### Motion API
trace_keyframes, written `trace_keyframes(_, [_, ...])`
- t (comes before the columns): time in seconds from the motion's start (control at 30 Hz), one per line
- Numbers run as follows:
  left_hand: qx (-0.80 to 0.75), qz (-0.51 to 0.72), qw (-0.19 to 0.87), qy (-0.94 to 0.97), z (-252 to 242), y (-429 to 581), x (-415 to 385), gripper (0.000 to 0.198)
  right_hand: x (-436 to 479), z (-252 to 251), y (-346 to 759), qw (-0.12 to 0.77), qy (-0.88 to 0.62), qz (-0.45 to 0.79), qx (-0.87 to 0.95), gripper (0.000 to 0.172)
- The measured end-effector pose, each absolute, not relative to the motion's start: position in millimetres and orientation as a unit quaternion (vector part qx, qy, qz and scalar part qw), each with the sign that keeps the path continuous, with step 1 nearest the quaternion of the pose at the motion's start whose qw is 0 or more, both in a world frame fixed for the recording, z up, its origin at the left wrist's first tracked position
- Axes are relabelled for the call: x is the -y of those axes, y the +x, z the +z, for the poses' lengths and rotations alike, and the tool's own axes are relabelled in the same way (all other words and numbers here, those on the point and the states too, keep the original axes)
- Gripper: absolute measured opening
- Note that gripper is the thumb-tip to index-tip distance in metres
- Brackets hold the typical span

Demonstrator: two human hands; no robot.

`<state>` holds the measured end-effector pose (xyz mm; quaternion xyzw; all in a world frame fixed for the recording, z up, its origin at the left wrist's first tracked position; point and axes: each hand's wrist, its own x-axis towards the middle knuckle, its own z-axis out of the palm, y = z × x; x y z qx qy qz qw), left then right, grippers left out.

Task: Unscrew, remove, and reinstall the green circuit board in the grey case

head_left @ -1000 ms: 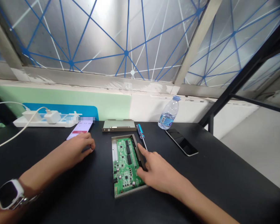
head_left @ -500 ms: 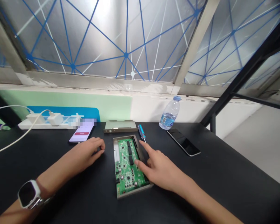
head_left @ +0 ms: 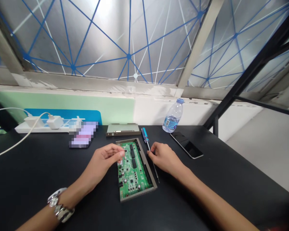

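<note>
A green circuit board sits in an open metal casing on the black table. My left hand is over the casing's upper left edge, thumb and fingertips brought together; anything between them is too small to make out. Just right of the casing lies a screwdriver with a blue, clear handle pointing away and its tip towards me. My right hand has its thumb and curled fingers closed at the screwdriver's thin shaft, covering part of it.
A flat metal cover lies behind the casing. Further right are a water bottle and a dark phone. At the left stand a white power strip with plugs and cables, and a lit phone. A window wall rises behind.
My left hand has moved right to the casing's edge. My right hand has drawn back from the board to the screwdriver shaft, its pointing finger now curled. The screwdriver's shaft and tip have become visible.
</note>
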<state>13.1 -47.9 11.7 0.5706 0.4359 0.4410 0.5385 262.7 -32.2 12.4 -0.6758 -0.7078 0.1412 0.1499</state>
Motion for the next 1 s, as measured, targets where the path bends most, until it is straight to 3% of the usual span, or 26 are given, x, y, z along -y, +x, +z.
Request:
trace_keyframes(0.2, [-0.398, 0.493, 0.644, 0.429, 9.4, 8.3, 44.6, 0.021, 22.5, 10.7, 266.5, 0.233, -0.663, 0.221, 0.676, 0.013])
trace_keyframes(0.43, [-0.396, 0.503, 0.653, 0.404, 7.5, 9.6, 42.3, 0.026, 24.7, 18.8, 257.8, 0.473, -0.508, 0.497, 0.52, 0.025])
trace_keyframes(0.63, [-0.411, 0.498, 0.638, 0.42, 8.5, 11.1, 43.6, 0.031, 38.6, 23.7, 245.4, 0.51, -0.37, 0.615, 0.473, 0.029])
trace_keyframes(1.0, [-0.425, 0.482, 0.634, 0.431, 6.0, 12.4, 44.2, 0.036, 52.7, 20.6, 230.0, 0.61, -0.28, 0.601, 0.435, 0.02])
